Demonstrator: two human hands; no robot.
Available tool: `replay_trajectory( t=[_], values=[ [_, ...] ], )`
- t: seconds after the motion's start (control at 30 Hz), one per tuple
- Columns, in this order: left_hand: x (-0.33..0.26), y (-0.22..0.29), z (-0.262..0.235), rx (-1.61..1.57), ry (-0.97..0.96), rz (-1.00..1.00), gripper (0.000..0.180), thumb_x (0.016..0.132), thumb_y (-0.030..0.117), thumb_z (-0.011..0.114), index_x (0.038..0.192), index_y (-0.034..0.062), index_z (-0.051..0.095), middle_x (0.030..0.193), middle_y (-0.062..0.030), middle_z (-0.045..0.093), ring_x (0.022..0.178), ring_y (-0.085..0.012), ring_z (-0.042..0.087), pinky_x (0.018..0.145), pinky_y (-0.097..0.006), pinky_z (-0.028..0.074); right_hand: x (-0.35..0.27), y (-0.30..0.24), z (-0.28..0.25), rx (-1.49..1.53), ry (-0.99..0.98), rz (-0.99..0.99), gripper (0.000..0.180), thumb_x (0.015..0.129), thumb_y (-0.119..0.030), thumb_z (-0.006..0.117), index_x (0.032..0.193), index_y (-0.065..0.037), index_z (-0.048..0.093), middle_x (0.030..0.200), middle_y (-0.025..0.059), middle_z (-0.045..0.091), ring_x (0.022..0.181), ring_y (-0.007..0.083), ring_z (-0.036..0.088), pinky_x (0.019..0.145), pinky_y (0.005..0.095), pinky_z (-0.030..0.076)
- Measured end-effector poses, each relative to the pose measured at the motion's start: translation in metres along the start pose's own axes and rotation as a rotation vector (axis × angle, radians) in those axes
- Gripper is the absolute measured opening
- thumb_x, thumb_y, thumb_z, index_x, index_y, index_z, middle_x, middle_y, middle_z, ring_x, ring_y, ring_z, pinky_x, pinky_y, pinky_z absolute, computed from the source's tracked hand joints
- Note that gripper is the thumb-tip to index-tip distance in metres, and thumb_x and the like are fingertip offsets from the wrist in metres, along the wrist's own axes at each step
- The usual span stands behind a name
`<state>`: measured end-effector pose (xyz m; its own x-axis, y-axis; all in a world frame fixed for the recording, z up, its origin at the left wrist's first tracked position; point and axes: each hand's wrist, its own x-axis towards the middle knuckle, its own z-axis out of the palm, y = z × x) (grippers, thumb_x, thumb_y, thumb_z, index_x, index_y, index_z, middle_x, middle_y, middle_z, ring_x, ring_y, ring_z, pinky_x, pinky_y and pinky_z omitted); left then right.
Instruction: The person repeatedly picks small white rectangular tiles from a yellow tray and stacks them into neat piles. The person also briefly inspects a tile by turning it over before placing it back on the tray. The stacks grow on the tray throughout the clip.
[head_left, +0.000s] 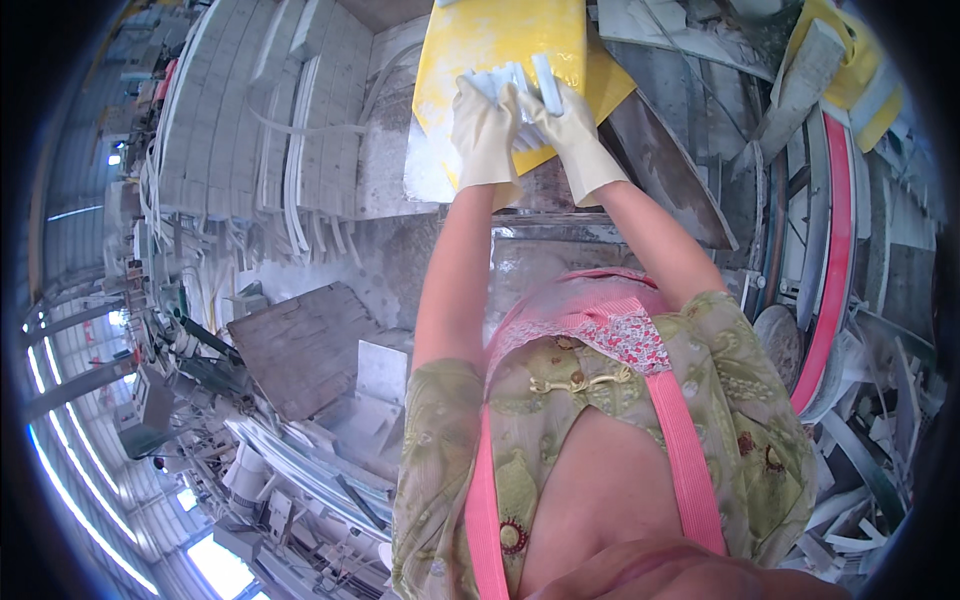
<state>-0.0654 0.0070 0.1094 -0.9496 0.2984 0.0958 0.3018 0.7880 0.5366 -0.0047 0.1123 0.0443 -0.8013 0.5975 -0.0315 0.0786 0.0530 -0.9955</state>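
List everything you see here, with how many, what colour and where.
White strips: several, white, top centre
Yellow sheet: one, yellow, beneath the strips
Yellow material: some, yellow, upper right
Stacked slabs: many, grey-white, upper left
Flat board: one, grey-brown, left of centre
Long band: one, pinkish red, right
Scrap pieces: too many to count, mostly pale, lower right
Bright patches: several, white, lower left
Shirt: one, green, on the person
Apron: one, pink, over the shirt
Left hand: one, cream-gloved, holding strips
Right hand: one, cream-gloved, holding strips
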Motion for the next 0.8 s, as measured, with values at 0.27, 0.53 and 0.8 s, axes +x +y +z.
replay_trajectory(
  t=[0.27,0.53,0.8],
  values=[
    [0.013,-0.023,-0.01,-0.098,-0.097,0.074,0.067,0.091,0.035,0.063,0.143,-0.0015,0.041,0.126,-0.0291,0.062,0.117,-0.0419,0.061,0.097,-0.044,0.049,-0.02,0.0,-0.04,-0.465,-0.286,-0.262,0.093,0.083,-0.041,0.076,0.152,0.002,0.033,0.148,0.0239,0.047,0.136,0.0342,0.049,0.111,0.0385,0.042],
    [-0.005,0.0,-0.034,-0.196,-0.18,-0.191,0.07,0.089,0.05,0.066,0.124,-0.0101,0.06,0.116,-0.0201,0.065,0.11,-0.027,0.062,0.095,-0.036,0.046,-0.02,0.014,-0.044,-0.668,-0.058,-0.562,0.076,0.076,-0.041,0.08,0.13,0.004,0.053,0.126,0.0175,0.063,0.12,0.0332,0.056,0.104,0.038,0.045],
    [0.012,0.009,-0.048,0.036,-0.366,-0.167,0.074,0.089,0.057,0.066,0.131,-0.0032,0.061,0.127,-0.0238,0.063,0.115,-0.0313,0.062,0.096,-0.036,0.048,-0.023,0.016,-0.042,-0.753,-0.039,-0.582,0.077,0.079,-0.039,0.077,0.135,0.008,0.05,0.132,0.0216,0.059,0.13,0.034,0.052,0.116,0.0416,0.037]
  ],
)
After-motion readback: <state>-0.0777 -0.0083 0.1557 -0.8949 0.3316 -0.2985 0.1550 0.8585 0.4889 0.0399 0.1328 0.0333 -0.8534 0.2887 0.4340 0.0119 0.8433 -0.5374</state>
